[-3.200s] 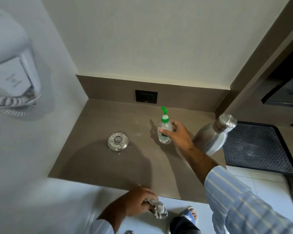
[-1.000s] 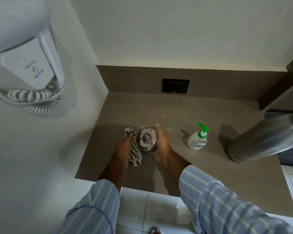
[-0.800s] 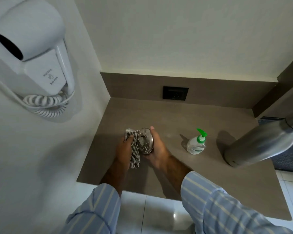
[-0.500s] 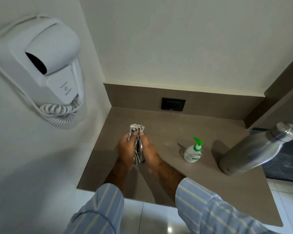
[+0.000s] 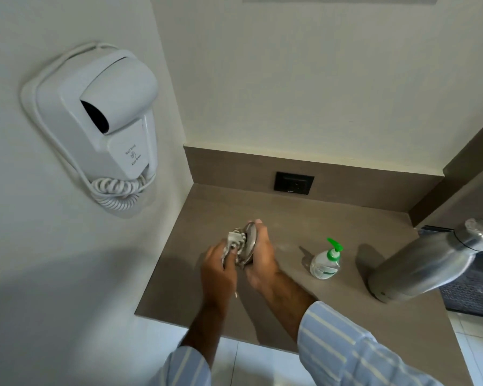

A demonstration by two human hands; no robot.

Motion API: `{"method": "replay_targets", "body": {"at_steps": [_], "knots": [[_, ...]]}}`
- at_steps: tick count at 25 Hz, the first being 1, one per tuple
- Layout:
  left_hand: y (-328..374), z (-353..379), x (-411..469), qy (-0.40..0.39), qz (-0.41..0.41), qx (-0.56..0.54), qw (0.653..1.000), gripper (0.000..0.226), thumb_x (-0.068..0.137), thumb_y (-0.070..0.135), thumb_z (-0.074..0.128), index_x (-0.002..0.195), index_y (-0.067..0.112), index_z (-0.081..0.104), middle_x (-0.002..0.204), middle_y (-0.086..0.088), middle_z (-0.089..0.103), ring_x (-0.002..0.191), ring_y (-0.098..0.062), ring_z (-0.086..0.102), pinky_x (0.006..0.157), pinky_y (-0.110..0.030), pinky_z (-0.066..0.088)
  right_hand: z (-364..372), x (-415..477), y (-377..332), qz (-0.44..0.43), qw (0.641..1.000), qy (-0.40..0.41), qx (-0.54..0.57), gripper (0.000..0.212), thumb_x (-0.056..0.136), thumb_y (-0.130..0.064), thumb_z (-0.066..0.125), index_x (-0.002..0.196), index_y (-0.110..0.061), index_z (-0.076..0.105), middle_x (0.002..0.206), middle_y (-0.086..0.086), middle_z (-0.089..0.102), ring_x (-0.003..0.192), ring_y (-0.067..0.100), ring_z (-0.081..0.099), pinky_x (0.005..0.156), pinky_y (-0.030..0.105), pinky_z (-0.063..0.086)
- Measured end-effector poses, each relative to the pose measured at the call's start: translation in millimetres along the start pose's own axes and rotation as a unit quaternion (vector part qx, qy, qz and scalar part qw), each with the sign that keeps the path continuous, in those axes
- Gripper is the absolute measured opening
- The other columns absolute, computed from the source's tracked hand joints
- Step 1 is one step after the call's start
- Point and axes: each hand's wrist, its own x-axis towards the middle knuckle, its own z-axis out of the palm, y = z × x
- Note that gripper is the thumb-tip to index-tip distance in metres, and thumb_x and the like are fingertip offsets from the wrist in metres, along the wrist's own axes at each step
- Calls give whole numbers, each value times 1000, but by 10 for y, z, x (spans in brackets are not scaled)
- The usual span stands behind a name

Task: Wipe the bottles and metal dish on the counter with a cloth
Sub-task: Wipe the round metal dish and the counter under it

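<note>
Both hands are up off the brown stone counter (image 5: 304, 218), near its left side where it meets the white side wall. The right hand (image 5: 261, 257) is wrapped around the round shiny metal dish (image 5: 249, 242), holding it on edge with the fingers curled over its top rim. The left hand (image 5: 218, 270) is closed on the bunched grey striped cloth (image 5: 234, 242), pressing it against the dish's face.

To the right, well apart from the hands, the small clear pump bottle with a green top (image 5: 326, 261) stands upright on the counter. Further right, near the counter's right edge, the tall steel flask (image 5: 427, 260) stands with a dark ribbed mat (image 5: 474, 291) beyond it. The back strip of the counter below the black wall socket (image 5: 294, 183) is bare, as is the stretch between dish and pump bottle. A white wall-mounted hair dryer with a coiled cord (image 5: 103, 121) hangs on the left wall, above counter level
</note>
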Motion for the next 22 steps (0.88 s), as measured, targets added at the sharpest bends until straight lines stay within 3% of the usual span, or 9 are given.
{"method": "replay_targets", "body": {"at_steps": [3,5,9,10,13,16,18,20,22], "knots": [[147,40,311,-34,-164,8,986,19,98,20,63,100,6,74,96,-13,76,92,-31,71,81,-39,58,33,-5,211,-4,1000,-5,-27,68,106,-53,37,96,-4,83,92,17,79,77,22,77,67,27,65],[292,69,413,-54,-167,-40,984,21,98,30,60,101,15,74,92,-1,76,87,-19,73,73,-30,57,18,24,240,-27,998,42,-26,59,107,-48,39,121,-3,75,112,16,78,92,21,75,79,26,62],[383,56,-28,-36,-57,-102,992,18,98,27,59,107,16,71,100,0,73,92,-13,70,79,-20,54,76,53,-123,-11,1000,0,6,74,102,-63,35,67,-11,76,63,8,73,58,20,74,57,25,61],[320,31,-148,-23,-42,-85,995,18,98,20,59,109,11,70,102,-3,71,95,-17,68,80,-18,52,86,35,-184,1,1000,2,8,77,100,-67,36,66,-10,75,60,9,71,55,22,73,57,27,61],[140,39,0,3,-125,-16,992,18,100,11,59,107,-2,69,103,-18,73,97,-35,68,86,-33,53,74,-43,-88,24,999,-14,-27,79,99,-66,39,75,-4,81,69,12,75,62,24,76,60,30,63],[324,109,406,-69,-198,-1,978,24,100,28,57,106,10,73,102,-11,77,98,-28,72,87,-40,58,38,-60,146,4,997,45,-67,63,107,-50,37,116,-2,78,105,17,79,107,29,76,87,31,62],[480,159,447,-102,-164,-109,975,23,96,33,59,108,20,74,97,1,80,92,-14,75,80,-31,60,-6,-44,51,-14,996,54,-74,57,108,-47,35,120,-8,75,100,10,82,101,21,78,78,26,64],[417,142,354,-116,-156,-182,964,22,93,35,63,106,22,75,93,0,81,88,-15,77,76,-29,61,-44,-54,-227,-14,995,51,-85,64,105,-57,36,116,-7,75,92,11,82,84,21,80,69,29,64],[81,44,260,-61,-129,-69,987,21,97,32,61,102,17,74,92,-5,79,80,-18,72,67,-28,55,-110,-40,-540,-40,993,76,-81,68,102,-60,42,135,-5,64,97,13,77,86,25,75,73,35,59]]}}
